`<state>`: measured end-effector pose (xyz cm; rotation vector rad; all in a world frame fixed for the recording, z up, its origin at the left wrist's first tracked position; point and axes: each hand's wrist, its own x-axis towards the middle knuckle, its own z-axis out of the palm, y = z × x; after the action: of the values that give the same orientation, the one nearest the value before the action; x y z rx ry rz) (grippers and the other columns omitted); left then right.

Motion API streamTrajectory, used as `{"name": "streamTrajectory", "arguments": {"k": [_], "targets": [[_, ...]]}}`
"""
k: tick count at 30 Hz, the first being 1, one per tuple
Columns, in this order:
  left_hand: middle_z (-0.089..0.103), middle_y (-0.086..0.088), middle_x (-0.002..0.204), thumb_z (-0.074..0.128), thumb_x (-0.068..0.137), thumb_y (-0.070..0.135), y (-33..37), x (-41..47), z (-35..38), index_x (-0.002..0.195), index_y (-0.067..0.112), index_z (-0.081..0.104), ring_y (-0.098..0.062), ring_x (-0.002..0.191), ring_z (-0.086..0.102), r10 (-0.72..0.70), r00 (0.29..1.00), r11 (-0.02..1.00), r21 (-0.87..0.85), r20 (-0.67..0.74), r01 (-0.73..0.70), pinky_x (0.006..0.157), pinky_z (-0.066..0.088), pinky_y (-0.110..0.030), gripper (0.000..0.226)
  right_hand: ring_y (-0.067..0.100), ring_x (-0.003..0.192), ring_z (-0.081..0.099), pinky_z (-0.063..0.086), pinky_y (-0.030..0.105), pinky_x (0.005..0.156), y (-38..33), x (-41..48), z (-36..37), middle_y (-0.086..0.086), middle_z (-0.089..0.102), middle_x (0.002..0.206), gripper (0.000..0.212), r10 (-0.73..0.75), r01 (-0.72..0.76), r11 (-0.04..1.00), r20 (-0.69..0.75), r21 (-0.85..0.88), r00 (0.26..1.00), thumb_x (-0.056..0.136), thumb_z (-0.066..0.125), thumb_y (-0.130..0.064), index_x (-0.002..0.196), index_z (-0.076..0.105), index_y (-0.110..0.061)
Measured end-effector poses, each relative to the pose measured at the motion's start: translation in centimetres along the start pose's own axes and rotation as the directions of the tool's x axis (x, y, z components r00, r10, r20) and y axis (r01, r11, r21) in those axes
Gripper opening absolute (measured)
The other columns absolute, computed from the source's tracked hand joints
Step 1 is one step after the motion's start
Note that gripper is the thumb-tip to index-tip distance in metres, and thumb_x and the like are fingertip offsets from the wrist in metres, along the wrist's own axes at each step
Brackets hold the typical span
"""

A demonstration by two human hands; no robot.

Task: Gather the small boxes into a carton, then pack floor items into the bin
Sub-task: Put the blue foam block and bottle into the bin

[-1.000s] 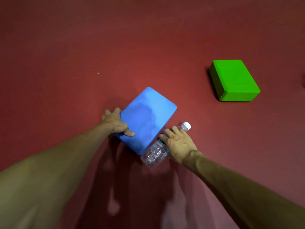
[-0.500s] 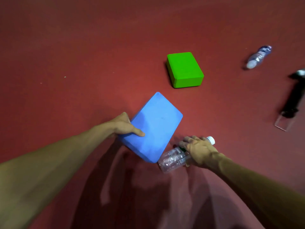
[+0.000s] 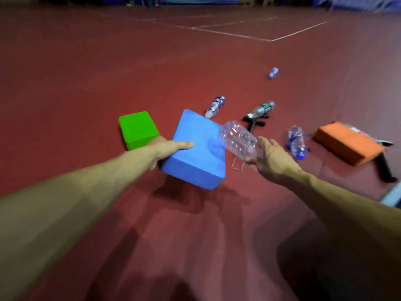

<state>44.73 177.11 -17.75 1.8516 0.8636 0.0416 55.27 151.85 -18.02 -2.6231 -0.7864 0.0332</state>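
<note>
Left hand (image 3: 167, 148): thumb laid across the top, fingers hidden beneath, gripping one blue block (image 3: 195, 153) clear of the floor (image 3: 86, 72).
Right hand (image 3: 275, 159): wrapped round the neck end of one clear bottle (image 3: 238, 137), also off the floor.
Blocks, three: blue block; green block (image 3: 137, 129) on the floor just beyond the left hand; orange block (image 3: 347, 144) on the floor, well right of the right hand.
Bottles, five: clear bottle; on the floor beyond the right hand, blue-label bottle (image 3: 213, 107), green-label bottle (image 3: 261, 109), blue-cap bottle (image 3: 296, 141) and far bottle (image 3: 273, 72).
Change: half a second ago the clear bottle lay on the floor under the right hand and the block sat low; both are now raised.
Clear bottle: long axis slants up-left from the right hand, base leading, overlapping the blue block's right edge.
Blue block: broad face up, long axis running away from the person.
</note>
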Motion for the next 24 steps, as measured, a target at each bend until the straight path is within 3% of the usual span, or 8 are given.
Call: {"name": "streamTrajectory", "arguments": {"k": [3,6,9,12,15,18,20,24], "targets": [[0.064,-0.010,0.106,0.076,0.069,0.052,6.0,-1.0,5.5,0.108,0.002,0.062,-0.024,0.084,0.061,0.101,0.993,0.988,-0.114,-0.058,-0.107,0.066,0.045,-0.028,0.065,0.019,0.090,0.055,0.038,0.029,0.074,2.3,-0.9,-4.1,0.002,0.062,0.105,0.038,0.157,-0.063,0.946,-0.281,0.317,0.947,0.082,0.065,-0.039,0.112,0.054,-0.016],[0.064,-0.005,0.106,0.074,0.069,0.056,10.7,-3.5,11.7,0.110,0.004,0.063,-0.024,0.091,0.062,0.148,0.977,0.937,-0.294,-0.156,-0.189,0.076,0.051,-0.033,0.067,0.008,0.091,0.063,0.049,0.027,0.083,4.4,-2.8,-8.5,-0.010,0.069,0.102,0.044,0.387,-0.014,0.811,-0.517,0.585,0.764,0.074,0.071,-0.048,0.110,0.061,-0.025],[0.066,-0.001,0.103,0.074,0.060,0.062,13.4,-6.3,17.4,0.088,0.017,0.060,-0.021,0.087,0.065,0.133,0.987,0.825,-0.542,-0.087,-0.159,0.079,0.054,-0.033,0.055,0.005,0.089,0.065,0.052,0.026,0.084,8.3,-5.2,-13.7,-0.013,0.069,0.096,0.050,0.473,0.021,0.801,-0.654,0.598,0.590,0.068,0.070,-0.060,0.105,0.063,-0.026],[0.068,0.001,0.093,0.073,0.047,0.068,13.8,-7.8,21.7,0.075,0.020,0.054,-0.022,0.090,0.068,0.132,0.990,0.773,-0.630,0.041,-0.077,0.085,0.056,-0.044,0.059,0.008,0.088,0.061,0.048,0.024,0.082,13.6,-7.7,-17.4,-0.009,0.066,0.095,0.050,0.498,-0.110,0.838,-0.666,0.535,0.556,0.070,0.067,-0.063,0.103,0.062,-0.027],[0.068,0.001,0.090,0.077,0.053,0.061,13.6,-9.1,24.6,0.078,0.018,0.060,-0.021,0.091,0.068,0.203,0.970,0.811,-0.578,0.134,-0.090,0.087,0.056,-0.043,0.053,0.017,0.092,0.052,0.042,0.030,0.081,18.6,-10.2,-17.9,0.005,0.059,0.110,0.066,0.629,-0.275,0.769,-0.604,0.578,0.490,0.071,0.063,-0.066,0.115,0.055,-0.017],[0.072,0.000,0.100,0.078,0.039,0.063,14.6,-10.9,25.9,0.098,0.014,0.068,-0.019,0.092,0.069,0.238,0.945,0.853,-0.513,0.225,-0.093,0.089,0.055,-0.042,0.077,0.030,0.109,0.052,0.039,0.034,0.088,21.2,-12.7,-16.7,0.015,0.046,0.130,0.071,0.816,-0.536,0.577,-0.408,0.616,0.409,0.078,0.062,-0.059,0.128,0.044,-0.013],[0.074,0.003,0.096,0.079,0.037,0.064,15.0,-11.6,26.5,0.098,0.014,0.071,-0.018,0.090,0.070,0.276,0.919,0.879,-0.461,0.281,-0.123,0.090,0.055,-0.042,0.079,0.035,0.118,0.051,0.045,0.041,0.093,22.7,-14.0,-15.2,0.018,0.040,0.139,0.082,0.873,-0.688,0.483,-0.239,0.542,0.425,0.076,0.063,-0.061,0.135,0.040,-0.009],[0.074,0.002,0.093,0.082,0.058,0.050,14.7,-12.6,27.8,0.085,0.016,0.071,-0.017,0.087,0.069,0.351,0.881,0.884,-0.423,0.319,-0.199,0.088,0.054,-0.038,0.045,0.032,0.091,0.066,0.056,0.049,0.076,24.3,-17.2,-13.5,0.014,0.051,0.133,0.090,0.841,-0.811,0.360,0.215,0.461,0.497,0.073,0.060,-0.069,0.136,0.044,-0.007]]}}
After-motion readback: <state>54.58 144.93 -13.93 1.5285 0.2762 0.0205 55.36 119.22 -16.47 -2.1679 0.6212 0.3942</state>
